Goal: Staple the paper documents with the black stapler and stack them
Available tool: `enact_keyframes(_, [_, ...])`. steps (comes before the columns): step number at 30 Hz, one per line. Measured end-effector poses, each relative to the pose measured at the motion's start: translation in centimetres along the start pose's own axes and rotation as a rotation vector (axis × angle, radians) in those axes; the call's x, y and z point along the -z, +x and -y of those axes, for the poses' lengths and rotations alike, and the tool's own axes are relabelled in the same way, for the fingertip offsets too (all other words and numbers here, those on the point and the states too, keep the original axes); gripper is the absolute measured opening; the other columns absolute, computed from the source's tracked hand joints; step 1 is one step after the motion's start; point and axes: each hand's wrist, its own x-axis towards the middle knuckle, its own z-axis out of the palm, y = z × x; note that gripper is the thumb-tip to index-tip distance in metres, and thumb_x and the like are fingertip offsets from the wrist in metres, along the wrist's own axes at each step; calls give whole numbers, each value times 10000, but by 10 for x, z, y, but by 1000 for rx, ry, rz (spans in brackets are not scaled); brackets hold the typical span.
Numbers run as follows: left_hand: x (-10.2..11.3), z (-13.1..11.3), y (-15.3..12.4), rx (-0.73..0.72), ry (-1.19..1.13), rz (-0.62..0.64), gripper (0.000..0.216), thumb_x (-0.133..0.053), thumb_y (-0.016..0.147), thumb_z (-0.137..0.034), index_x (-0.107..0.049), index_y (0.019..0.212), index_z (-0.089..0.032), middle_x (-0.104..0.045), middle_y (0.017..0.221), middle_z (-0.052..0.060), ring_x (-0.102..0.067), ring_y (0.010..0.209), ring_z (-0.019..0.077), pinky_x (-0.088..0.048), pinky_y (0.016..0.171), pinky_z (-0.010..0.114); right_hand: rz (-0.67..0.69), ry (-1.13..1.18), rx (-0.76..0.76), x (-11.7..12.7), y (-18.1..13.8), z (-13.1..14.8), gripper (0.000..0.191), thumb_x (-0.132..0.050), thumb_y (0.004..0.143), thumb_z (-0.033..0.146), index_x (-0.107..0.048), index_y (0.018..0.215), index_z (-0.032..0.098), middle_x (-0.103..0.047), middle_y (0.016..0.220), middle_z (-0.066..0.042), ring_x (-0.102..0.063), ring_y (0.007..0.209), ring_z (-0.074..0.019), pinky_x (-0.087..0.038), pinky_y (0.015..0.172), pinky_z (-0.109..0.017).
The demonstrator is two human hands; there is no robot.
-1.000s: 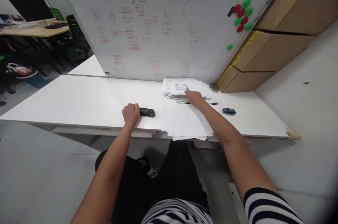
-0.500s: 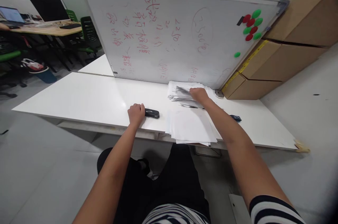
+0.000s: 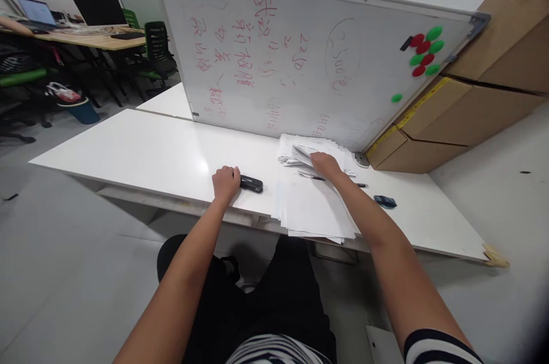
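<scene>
My left hand (image 3: 226,183) is closed around the back end of a black stapler (image 3: 251,183) that lies on the white desk. At the rear stack of printed papers (image 3: 309,144), my right hand (image 3: 325,164) pinches a few sheets (image 3: 302,151), whose left edge is lifted and tilted. My right fingertips are partly hidden. In front of that stack lies a second pile of blank-looking white paper (image 3: 313,212), reaching over the desk's front edge. A black pen (image 3: 361,185) shows just beyond my right wrist.
A whiteboard (image 3: 266,55) with red writing and round magnets stands behind the papers. Cardboard boxes (image 3: 454,118) are stacked at the right. A small dark blue item (image 3: 385,202) lies on the desk (image 3: 141,147). Far left, a person's arm (image 3: 15,26) rests near a laptop (image 3: 38,11).
The view has shifted slightly, so the scene sits a little further right. Both hands keep their places, on the stapler and the sheets. More of the pen now shows.
</scene>
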Motion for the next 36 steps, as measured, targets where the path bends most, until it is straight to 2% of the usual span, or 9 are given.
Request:
enact_keyframes(4, [1,0,0,3,3,-1,426,-284,958,-345,-645,808,-176,-645,947,122,-550,955,278,-357,749,372,-15,-17,-54,-1,2,-4,298,-360,954,215,-648,972,143,-705,918,-131,-635,803,-222,-347,649,-282])
enact_keyframes(8, [0,1,0,-2,-9,-8,422,-286,957,-343,-641,798,-178,-645,938,122,-552,952,281,-359,752,377,-59,-28,-91,-1,3,-6,392,-297,978,276,-654,958,116,-704,887,-152,-626,778,-231,-323,656,-298])
enact_keyframes(14, [-3,1,0,5,-18,-13,427,-284,956,-344,-653,824,-173,-640,948,130,-551,968,290,-364,769,388,-210,-1,-80,-2,3,-11,396,-344,960,328,-666,871,115,-697,840,-144,-581,764,-226,-286,674,-311])
enact_keyframes(21, [-1,0,-1,4,-26,-3,417,-297,951,-337,-655,821,-165,-646,932,127,-560,918,277,-363,751,381,-243,54,-68,-8,-1,-17,391,-383,952,384,-655,794,151,-680,799,-106,-558,750,-210,-273,664,-299])
enact_keyframes(25, [-2,1,-1,7,-22,-12,414,-302,953,-344,-657,846,-159,-648,959,128,-557,938,284,-363,763,388,-188,209,-73,-11,-2,-17,450,-348,961,445,-648,766,171,-670,800,-82,-561,766,-198,-298,661,-281])
enact_keyframes(30, [-5,1,0,16,-22,-8,419,-303,956,-359,-660,869,-157,-647,974,131,-548,977,295,-363,787,397,-168,460,-168,-22,-1,-19,404,-374,947,449,-664,840,188,-686,917,-65,-572,829,-189,-348,705,-267])
enact_keyframes(36, [-5,1,0,18,-26,-7,431,-290,960,-361,-659,858,-163,-648,968,126,-549,966,290,-364,788,399,-172,584,-247,-28,-2,-20,443,-368,926,486,-659,778,186,-686,885,-75,-572,814,-195,-376,718,-272])
